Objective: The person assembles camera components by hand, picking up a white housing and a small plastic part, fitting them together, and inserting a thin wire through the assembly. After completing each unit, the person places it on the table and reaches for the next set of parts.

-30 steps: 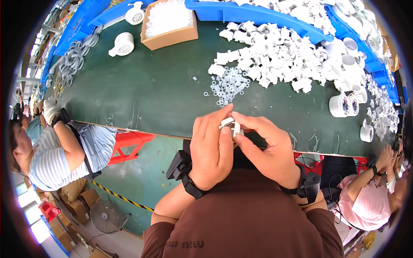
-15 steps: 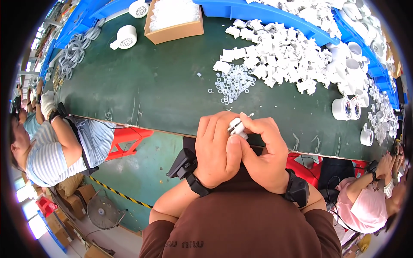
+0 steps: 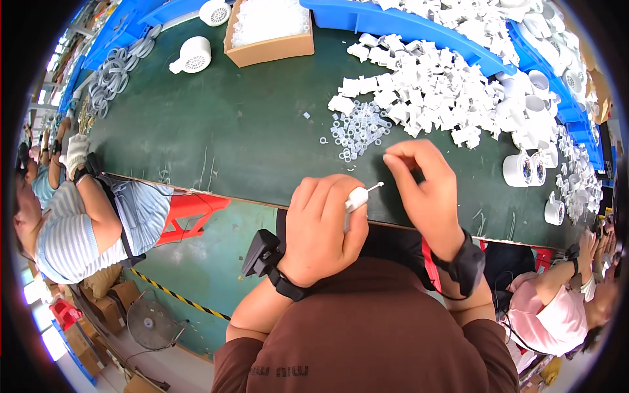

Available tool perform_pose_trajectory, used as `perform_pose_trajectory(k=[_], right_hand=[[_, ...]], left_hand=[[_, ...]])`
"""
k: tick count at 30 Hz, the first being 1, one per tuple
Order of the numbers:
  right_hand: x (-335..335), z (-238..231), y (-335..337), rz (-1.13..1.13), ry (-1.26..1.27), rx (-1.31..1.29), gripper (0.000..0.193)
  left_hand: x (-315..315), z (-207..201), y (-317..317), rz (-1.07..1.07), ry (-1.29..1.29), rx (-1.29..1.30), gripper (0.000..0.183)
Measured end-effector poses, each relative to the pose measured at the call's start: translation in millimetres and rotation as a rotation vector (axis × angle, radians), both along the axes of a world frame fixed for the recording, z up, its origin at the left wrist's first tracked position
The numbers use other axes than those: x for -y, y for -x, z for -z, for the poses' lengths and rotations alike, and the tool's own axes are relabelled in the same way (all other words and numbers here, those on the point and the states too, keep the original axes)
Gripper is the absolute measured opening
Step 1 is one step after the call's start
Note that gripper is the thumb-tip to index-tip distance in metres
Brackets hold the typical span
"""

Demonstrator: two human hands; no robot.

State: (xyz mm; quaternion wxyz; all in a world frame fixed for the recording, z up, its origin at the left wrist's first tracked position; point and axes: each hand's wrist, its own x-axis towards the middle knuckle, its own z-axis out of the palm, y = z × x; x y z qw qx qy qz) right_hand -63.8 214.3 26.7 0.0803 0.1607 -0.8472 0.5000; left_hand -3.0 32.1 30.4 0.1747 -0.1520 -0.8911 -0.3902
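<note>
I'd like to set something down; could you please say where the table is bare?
Widest bare patch: the green table between grey rings and small clear rings, nearer than the cardboard box. Smaller: between the right hand and the white housings. White parts crowd the back right.

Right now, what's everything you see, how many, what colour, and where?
flat worktable: one, green, across the middle
small plastic rings: many, translucent, centre pile
angular plastic pieces: many, white, heaped beyond rings
long plastic bins: several, blue, far edge
open cardboard box: one, brown, far side
round grilled housings: two, white, left of box
short plastic cylinders: several, white, table's right
larger rings: many, grey, table's left
plastic stool: one clear, red, left
round fan: one, grey, lower left
other people: several, mixed clothing, both sides
small plastic part with thin pin: one, white, held
shirt: one, brown, bottom
left hand: one, bare, gripping the part
right hand: one, bare, raised to its right
</note>
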Motion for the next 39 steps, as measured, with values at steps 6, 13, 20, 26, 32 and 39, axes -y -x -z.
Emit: perform_pose_trajectory(k=[6, 13, 20, 26, 32, 39], right_hand=[[11.2, 15.6, 16.3, 0.119, -0.276, -0.026, 0.009], [-3.3, 6.1, 8.6, 0.044, 0.120, 0.277, 0.009], [-14.1, -26.6, -31.9, -0.190, 0.554, 0.578, 0.016], [-10.8, -15.4, -33.4, -0.255, 0.647, 0.690, 0.018], [-9.7, -13.4, -28.3, -0.227, 0.661, 0.783, 0.014], [-6.8, -10.3, -28.3, -0.271, 0.746, 0.789, 0.013]], left_hand=[[-2.9, -2.3, 5.3, 0.013, 0.131, -0.009, 0.030], [-1.8, 0.8, 2.7, -0.006, 0.027, 0.020, 0.030], [-1.9, -2.9, 5.2, 0.025, 0.064, 0.042, 0.029], [-4.6, 0.0, 6.3, 0.023, 0.046, 0.026, 0.032], [-1.6, 5.5, 7.1, 0.024, 0.013, -0.013, 0.036], [-0.4, 5.2, 6.4, 0.040, -0.014, -0.005, 0.036]])
